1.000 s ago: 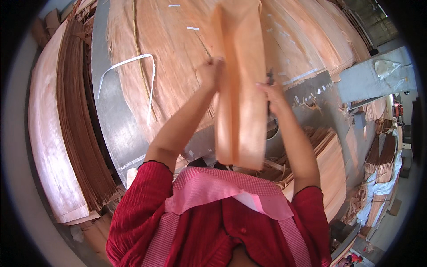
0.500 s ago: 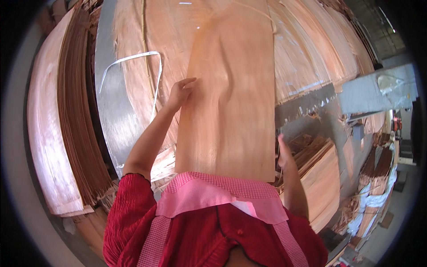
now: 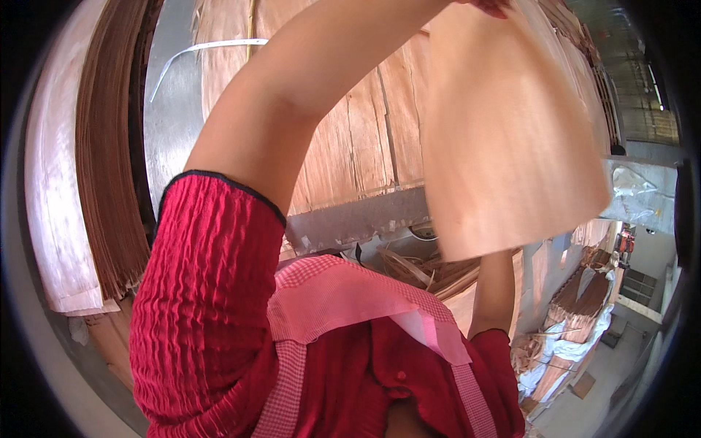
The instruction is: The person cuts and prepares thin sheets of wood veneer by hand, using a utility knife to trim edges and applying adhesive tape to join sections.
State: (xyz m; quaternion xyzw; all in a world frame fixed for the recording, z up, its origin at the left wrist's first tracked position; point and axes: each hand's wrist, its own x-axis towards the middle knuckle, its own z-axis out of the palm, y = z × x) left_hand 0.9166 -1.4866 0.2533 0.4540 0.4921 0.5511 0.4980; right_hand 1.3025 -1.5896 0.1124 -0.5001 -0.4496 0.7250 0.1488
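A thin tan sheet of wood veneer (image 3: 511,139) hangs tilted on the right, its lower edge lifted clear of the table and a little blurred. My left arm reaches across the top of the view. At the upper rim my left hand (image 3: 491,6), only partly in view, is closed on the sheet's top part. My right forearm (image 3: 496,288) rises behind the sheet's lower edge; the hand itself is hidden there, so its fingers do not show. Beneath the sheet lie more veneer sheets (image 3: 350,139), with splits between them, on a grey metal-edged table (image 3: 350,223).
A tall stack of veneer (image 3: 109,160) stands at the left. A white strap (image 3: 212,45) curves over the table. Veneer scraps (image 3: 409,270) lie below the table edge. On the right are a grey metal beam (image 3: 642,186) and bundles with white wrapping (image 3: 562,358).
The veneer sheet has been lifted off the pile and swung to the right. My left arm has stretched far up and right; my right hand has gone behind the sheet.
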